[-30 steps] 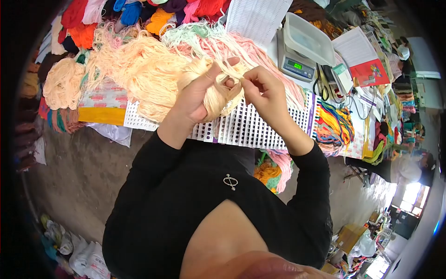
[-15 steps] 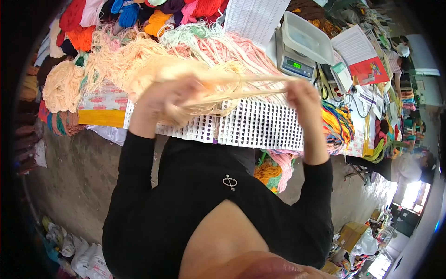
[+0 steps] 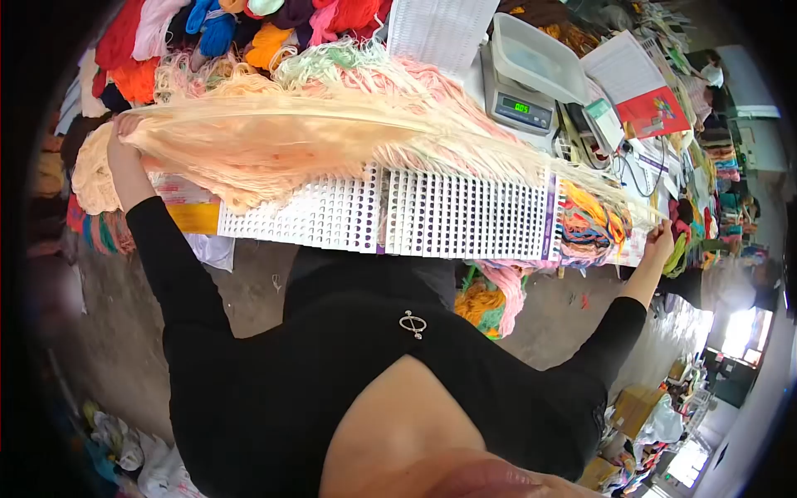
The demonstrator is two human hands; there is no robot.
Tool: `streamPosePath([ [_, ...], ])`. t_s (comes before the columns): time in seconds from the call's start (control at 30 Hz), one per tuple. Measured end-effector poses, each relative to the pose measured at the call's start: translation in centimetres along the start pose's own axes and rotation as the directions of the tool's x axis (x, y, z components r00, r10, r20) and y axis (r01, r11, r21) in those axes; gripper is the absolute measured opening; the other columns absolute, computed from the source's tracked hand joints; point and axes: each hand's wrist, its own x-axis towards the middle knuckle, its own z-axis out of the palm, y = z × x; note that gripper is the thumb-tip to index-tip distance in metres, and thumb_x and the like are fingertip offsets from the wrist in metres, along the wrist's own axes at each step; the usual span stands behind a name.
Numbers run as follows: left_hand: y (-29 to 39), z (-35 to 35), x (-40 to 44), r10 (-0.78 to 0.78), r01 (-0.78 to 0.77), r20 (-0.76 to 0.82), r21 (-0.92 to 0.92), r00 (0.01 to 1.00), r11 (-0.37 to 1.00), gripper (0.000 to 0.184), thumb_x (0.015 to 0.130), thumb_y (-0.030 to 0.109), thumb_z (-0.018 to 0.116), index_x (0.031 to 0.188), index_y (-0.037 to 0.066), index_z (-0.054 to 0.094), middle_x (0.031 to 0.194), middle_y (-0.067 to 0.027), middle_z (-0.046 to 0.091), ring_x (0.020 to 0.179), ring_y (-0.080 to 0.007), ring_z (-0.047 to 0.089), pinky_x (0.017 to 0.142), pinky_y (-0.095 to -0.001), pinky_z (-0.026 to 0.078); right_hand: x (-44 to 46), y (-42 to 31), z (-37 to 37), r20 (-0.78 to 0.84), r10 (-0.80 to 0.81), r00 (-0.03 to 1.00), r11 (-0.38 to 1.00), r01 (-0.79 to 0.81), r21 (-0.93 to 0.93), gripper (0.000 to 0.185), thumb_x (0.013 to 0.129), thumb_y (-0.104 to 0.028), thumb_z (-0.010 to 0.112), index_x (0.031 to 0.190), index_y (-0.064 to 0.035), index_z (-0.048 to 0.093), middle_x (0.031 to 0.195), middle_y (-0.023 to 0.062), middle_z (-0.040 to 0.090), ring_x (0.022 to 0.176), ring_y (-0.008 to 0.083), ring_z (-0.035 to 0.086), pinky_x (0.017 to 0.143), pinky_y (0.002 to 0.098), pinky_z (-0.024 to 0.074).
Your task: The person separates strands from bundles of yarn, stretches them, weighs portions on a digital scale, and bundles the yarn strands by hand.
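A long bundle of pale peach yarn [image 3: 274, 137] stretches across the worktable between my hands, fanned wide at the left and thin at the right. My left hand [image 3: 126, 129] is closed on its left end, far out to the left. Low at the far right, my right hand [image 3: 660, 241] pinches the thin end of the strands. White cards with rows of punched holes [image 3: 465, 216] lie along the table's front edge, below the yarn. A peach skein [image 3: 95, 178] rests by my left wrist, and a multicoloured thread bundle [image 3: 594, 220] lies left of my right hand.
A digital scale [image 3: 519, 108] with a clear plastic tray [image 3: 540, 60] stands at the back right, beside papers and a red booklet [image 3: 652, 112]. Colourful skeins [image 3: 216, 33] are heaped at the back left. A cardboard box [image 3: 638, 411] sits on the floor behind right.
My hands have moved far apart, left hand to the left and up, right hand to the right and down. The yarn between them is now drawn out long across the table.
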Motion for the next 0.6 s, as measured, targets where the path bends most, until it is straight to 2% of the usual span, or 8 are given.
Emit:
streamPosePath([
  [0.2,1.2,-1.5,3.2,0.141,-0.149,-0.078,-0.104,0.987,0.983,0.017,0.088,0.014,0.040,0.073,0.006,0.042,0.056,0.0004,0.031,0.048,-0.0101,0.034,0.053,-0.0227,0.033,4.6,-1.9,-5.6,-0.135,-0.173,0.976,0.969,0.144,-0.200,0.010,0.085,-0.012,0.055,0.076,-0.0080,0.056,0.055,-0.0061,0.041,0.041,0.0044,0.036,0.035,0.0178,0.0290],
  [0.27,0.8,0.0,0.6,0.209,-0.228,-0.197,-0.081,0.958,0.970,0.015,0.088,0.014,0.041,0.080,0.004,0.047,0.059,-0.0009,0.036,0.050,-0.0099,0.036,0.055,-0.0232,0.035,3.1,-3.1,-4.1,0.054,-0.028,0.998,0.942,0.044,-0.332,0.011,0.085,-0.012,0.055,0.075,-0.0077,0.054,0.056,-0.0055,0.042,0.044,0.0040,0.038,0.038,0.0164,0.0302],
  [0.33,-0.6,5.2,-4.3,0.264,-0.271,-0.094,-0.073,0.960,0.960,0.023,0.087,0.017,0.043,0.102,0.000,0.046,0.069,-0.0042,0.043,0.056,-0.0098,0.041,0.062,-0.0246,0.039,-2.4,-4.7,3.0,0.327,0.116,0.938,0.929,0.015,-0.371,0.011,0.086,-0.015,0.055,0.077,-0.0074,0.053,0.057,-0.0050,0.043,0.046,0.0046,0.040,0.041,0.0162,0.0308],
  [0.4,-4.8,12.2,-9.4,0.123,0.055,0.529,-0.308,0.840,0.950,0.048,0.086,0.023,0.047,0.126,-0.001,0.037,0.083,-0.0072,0.049,0.067,-0.0100,0.046,0.071,-0.0270,0.043,-6.1,-7.1,8.9,0.589,0.155,0.793,0.948,0.047,-0.313,0.012,0.088,-0.017,0.053,0.081,-0.0070,0.052,0.063,-0.0037,0.046,0.051,0.0076,0.043,0.047,0.0172,0.0351],
  [0.47,-8.3,19.1,-14.3,0.083,0.298,0.727,-0.378,0.681,0.876,0.051,0.085,0.024,0.052,0.126,-0.002,0.038,0.085,-0.0052,0.046,0.065,-0.0094,0.042,0.067,-0.0257,0.040,-7.1,-10.3,13.8,0.664,0.027,0.748,0.991,0.066,-0.115,0.020,0.092,-0.023,0.048,0.087,-0.0045,0.052,0.072,-0.0004,0.050,0.066,0.0090,0.050,0.065,0.0203,0.0453],
  [0.5,-9.1,22.3,-17.6,0.068,0.157,0.530,-0.368,0.845,0.917,0.046,0.084,0.022,0.055,0.120,-0.004,0.044,0.083,-0.0029,0.043,0.057,-0.0084,0.037,0.059,-0.0231,0.036,-8.1,-12.1,16.6,0.769,-0.105,0.630,0.994,0.097,0.056,0.024,0.093,-0.024,0.046,0.096,-0.0023,0.054,0.084,0.0044,0.057,0.078,0.0116,0.056,0.077,0.0208,0.0473],
  [0.57,-11.3,22.7,-17.8,-0.006,0.282,0.651,-0.321,0.759,0.904,0.028,0.086,0.024,0.054,0.103,0.002,0.055,0.089,-0.0050,0.046,0.068,-0.0109,0.039,0.061,-0.0222,0.035,-5.7,-16.7,20.5,0.819,-0.177,0.546,0.979,0.181,0.091,0.033,0.093,-0.027,0.044,0.111,-0.0020,0.054,0.116,0.0111,0.055,0.114,0.0211,0.049,0.094,0.0297,0.0413],
  [0.6,-12.5,23.7,-18.3,-0.031,0.362,0.727,-0.304,0.686,0.881,0.024,0.087,0.022,0.053,0.098,0.002,0.057,0.090,-0.0058,0.046,0.067,-0.0108,0.038,0.061,-0.0214,0.033,-7.4,-18.4,23.3,0.716,-0.258,0.649,0.960,0.252,0.118,0.038,0.093,-0.031,0.041,0.115,-0.0020,0.052,0.121,0.0096,0.053,0.120,0.0232,0.043,0.099,0.0324,0.0352],
])
